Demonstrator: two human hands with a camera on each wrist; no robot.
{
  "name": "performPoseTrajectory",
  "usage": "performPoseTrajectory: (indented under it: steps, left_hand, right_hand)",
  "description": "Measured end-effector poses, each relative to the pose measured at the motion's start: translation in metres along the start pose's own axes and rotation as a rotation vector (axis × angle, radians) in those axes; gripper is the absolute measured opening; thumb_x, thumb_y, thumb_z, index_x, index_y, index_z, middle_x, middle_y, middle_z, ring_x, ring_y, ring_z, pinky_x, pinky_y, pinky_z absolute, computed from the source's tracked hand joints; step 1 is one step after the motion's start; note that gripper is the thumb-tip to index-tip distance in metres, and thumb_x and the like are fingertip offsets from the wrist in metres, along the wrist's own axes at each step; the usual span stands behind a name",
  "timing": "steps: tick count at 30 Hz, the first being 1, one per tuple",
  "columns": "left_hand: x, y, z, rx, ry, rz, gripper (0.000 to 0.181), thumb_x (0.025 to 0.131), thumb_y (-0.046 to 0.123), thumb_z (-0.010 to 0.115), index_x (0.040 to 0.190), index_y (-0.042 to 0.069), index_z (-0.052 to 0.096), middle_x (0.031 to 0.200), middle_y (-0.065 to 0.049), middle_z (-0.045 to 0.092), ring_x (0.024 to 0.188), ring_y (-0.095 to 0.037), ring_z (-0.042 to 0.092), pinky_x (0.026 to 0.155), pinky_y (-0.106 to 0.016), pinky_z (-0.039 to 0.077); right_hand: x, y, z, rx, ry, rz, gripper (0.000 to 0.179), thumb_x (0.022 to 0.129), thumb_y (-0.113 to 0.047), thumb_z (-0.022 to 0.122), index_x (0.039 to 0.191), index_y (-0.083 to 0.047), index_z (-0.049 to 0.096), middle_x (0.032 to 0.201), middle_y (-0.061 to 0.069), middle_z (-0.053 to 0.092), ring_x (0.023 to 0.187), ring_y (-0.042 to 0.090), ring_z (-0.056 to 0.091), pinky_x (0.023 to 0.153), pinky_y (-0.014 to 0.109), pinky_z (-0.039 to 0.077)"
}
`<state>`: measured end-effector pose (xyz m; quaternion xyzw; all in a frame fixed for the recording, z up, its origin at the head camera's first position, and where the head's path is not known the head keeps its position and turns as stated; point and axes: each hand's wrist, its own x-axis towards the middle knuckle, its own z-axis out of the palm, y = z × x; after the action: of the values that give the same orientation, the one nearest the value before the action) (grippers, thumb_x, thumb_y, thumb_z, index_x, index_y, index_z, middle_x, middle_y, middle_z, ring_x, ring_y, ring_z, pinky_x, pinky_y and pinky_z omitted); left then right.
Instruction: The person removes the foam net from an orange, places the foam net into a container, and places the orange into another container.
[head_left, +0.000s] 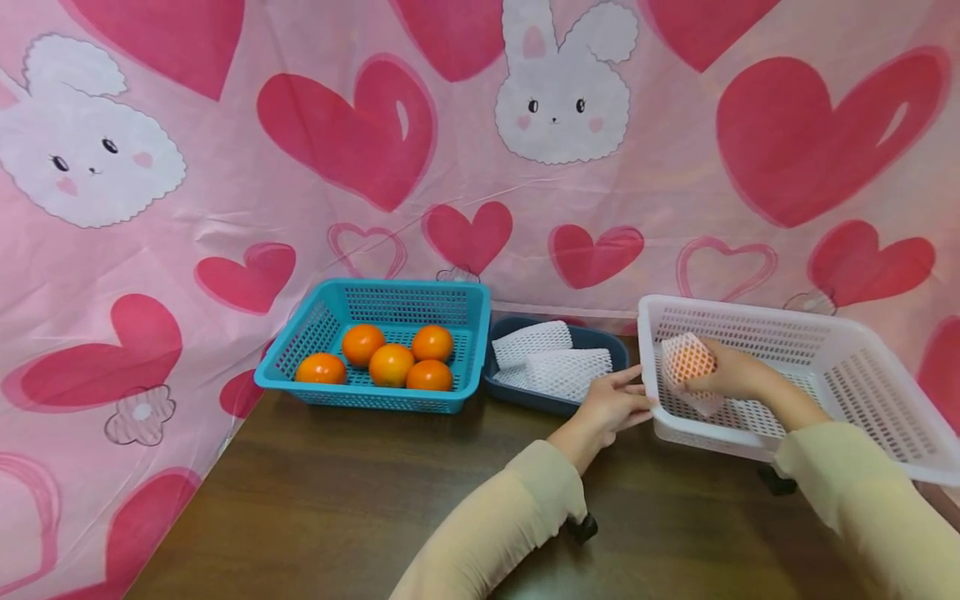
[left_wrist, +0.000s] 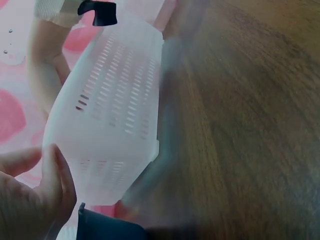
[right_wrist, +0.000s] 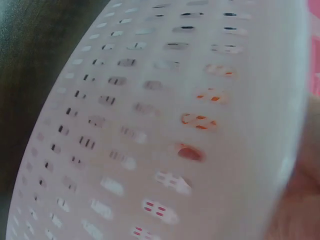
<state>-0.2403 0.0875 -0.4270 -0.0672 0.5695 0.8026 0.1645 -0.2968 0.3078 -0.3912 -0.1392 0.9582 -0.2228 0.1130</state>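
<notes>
Inside the left end of a white slotted basket (head_left: 870,333), my right hand (head_left: 731,371) grips an orange in a white foam net sleeve (head_left: 688,360). Bits of that orange (right_wrist: 200,121) show through the slots in the right wrist view, where the basket wall hides most of the hand (right_wrist: 300,205). My left hand (head_left: 609,408) touches the basket's left rim with its fingers extended. From the left wrist, its fingertips (left_wrist: 53,152) appear right at the rim, beside the basket's outer wall (left_wrist: 112,95).
A blue basket (head_left: 375,398) on the left holds several bare oranges (head_left: 391,365). Between the baskets, a dark blue tray (head_left: 525,398) contains several white foam net sleeves (head_left: 570,372). All stand on a brown wooden table (head_left: 337,492), before a pink heart-patterned cloth (head_left: 465,150).
</notes>
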Motion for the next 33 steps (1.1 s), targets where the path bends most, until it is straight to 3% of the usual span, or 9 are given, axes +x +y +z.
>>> performPoseTrajectory:
  steps: [8,14,22,27,33]
  left_hand:
    - [-0.001,0.008,-0.010,0.024,-0.099,-0.048,0.054,0.089,-0.015,0.067,0.139,0.004,0.063,0.109,-0.010,0.073,0.101,-0.030,0.072,0.086,-0.037,0.059]
    - [-0.002,0.012,-0.025,0.026,-0.208,-0.074,0.056,0.093,-0.012,0.063,0.147,-0.003,0.051,0.121,-0.014,0.071,0.107,-0.032,0.070,0.096,-0.040,0.054]
    - [-0.003,0.016,-0.038,0.079,-0.300,-0.082,0.052,0.097,-0.005,0.063,0.148,-0.001,0.052,0.127,-0.013,0.069,0.113,-0.032,0.068,0.099,-0.039,0.052]
    - [-0.005,0.021,-0.046,0.109,-0.357,-0.077,0.051,0.099,0.000,0.061,0.149,0.001,0.051,0.136,-0.016,0.064,0.118,-0.031,0.066,0.101,-0.040,0.051]
    - [-0.012,0.025,-0.058,0.087,-0.395,-0.105,0.053,0.099,-0.003,0.059,0.151,0.003,0.049,0.134,-0.015,0.065,0.120,-0.034,0.064,0.103,-0.047,0.049]
  right_hand:
    - [-0.012,-0.011,-0.009,-0.022,0.057,-0.053,0.092,0.085,-0.029,0.081,0.142,0.023,0.031,0.112,0.036,0.060,0.095,0.041,0.062,0.078,0.057,0.053]
    - [-0.022,-0.029,-0.009,-0.053,0.123,-0.075,0.097,0.083,-0.037,0.085,0.142,0.021,0.035,0.122,0.040,0.057,0.102,0.046,0.061,0.085,0.064,0.050]
    - [-0.030,-0.050,-0.017,-0.080,0.182,-0.146,0.098,0.080,-0.039,0.088,0.144,0.017,0.040,0.124,0.037,0.059,0.104,0.045,0.061,0.087,0.065,0.050]
    - [-0.032,-0.070,-0.022,-0.055,0.180,-0.173,0.092,0.081,-0.038,0.087,0.144,0.011,0.043,0.121,0.030,0.062,0.098,0.038,0.061,0.084,0.060,0.053]
    - [-0.033,-0.088,-0.016,-0.007,0.200,-0.234,0.087,0.078,-0.037,0.090,0.142,0.005,0.050,0.116,0.020,0.065,0.095,0.031,0.062,0.082,0.054,0.057]
